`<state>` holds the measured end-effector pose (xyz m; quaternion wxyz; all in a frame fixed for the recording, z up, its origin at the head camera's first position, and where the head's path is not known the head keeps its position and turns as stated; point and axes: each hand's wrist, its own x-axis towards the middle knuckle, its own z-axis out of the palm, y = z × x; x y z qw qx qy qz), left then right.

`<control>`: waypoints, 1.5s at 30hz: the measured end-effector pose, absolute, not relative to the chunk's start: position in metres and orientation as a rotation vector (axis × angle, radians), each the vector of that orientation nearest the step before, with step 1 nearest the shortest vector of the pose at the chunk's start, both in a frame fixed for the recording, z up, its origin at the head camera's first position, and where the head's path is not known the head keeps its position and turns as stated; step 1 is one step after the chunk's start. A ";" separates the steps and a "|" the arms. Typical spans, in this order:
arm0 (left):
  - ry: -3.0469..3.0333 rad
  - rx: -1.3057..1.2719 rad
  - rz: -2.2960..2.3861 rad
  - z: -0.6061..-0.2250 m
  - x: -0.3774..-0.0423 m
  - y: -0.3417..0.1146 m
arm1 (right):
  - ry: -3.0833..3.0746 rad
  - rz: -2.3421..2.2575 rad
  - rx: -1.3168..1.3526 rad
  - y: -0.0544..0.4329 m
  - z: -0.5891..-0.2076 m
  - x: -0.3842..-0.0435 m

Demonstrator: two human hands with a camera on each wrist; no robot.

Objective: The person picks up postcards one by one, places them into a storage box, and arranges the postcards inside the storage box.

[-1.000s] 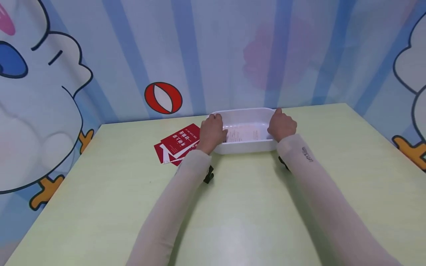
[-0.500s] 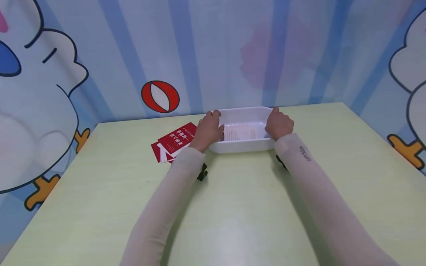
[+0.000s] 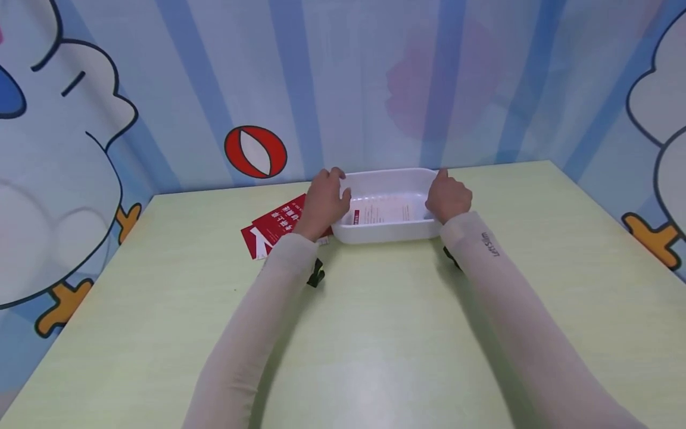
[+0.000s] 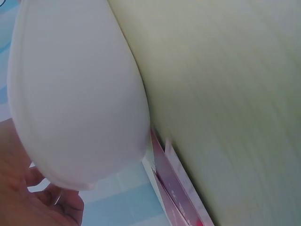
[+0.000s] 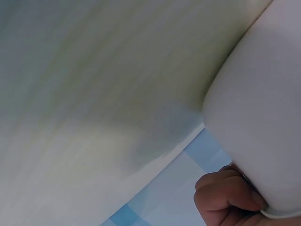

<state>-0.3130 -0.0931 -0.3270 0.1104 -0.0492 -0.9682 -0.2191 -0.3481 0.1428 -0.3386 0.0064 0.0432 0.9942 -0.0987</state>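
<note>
A white plastic tray (image 3: 388,232) with rounded corners stands at the far edge of the table. Inside lies a pale printed card (image 3: 383,210) with a red mark at its left. At the tray's left end is my left hand (image 3: 324,202), thumb spread from the fingers; in the left wrist view, loosely bent fingers (image 4: 61,205) are by the rim, with gaps between. My right hand (image 3: 449,198) grips the right end, its fingers (image 5: 225,190) curled at the rim. Several red cards (image 3: 278,221) with white lettering overlap to the left, partly hidden by my left hand.
The pale green tabletop (image 3: 364,333) spreads in front of the tray. A blue striped backdrop (image 3: 354,89) with cartoon figures rises directly behind the table's far edge and along both sides.
My left hand has shifted left relative to the tray, its thumb coming away from the rim and uncovering more of the card inside. The right hand and tray hold their place.
</note>
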 end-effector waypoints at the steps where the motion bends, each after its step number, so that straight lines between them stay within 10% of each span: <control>1: -2.841 -0.137 -0.650 -0.327 -0.313 -0.095 | 3.108 -0.307 0.133 0.143 -0.339 -0.348; 45: -3.112 0.137 -0.447 -0.337 -0.306 -0.188 | 3.109 -0.263 0.180 0.140 -0.336 -0.346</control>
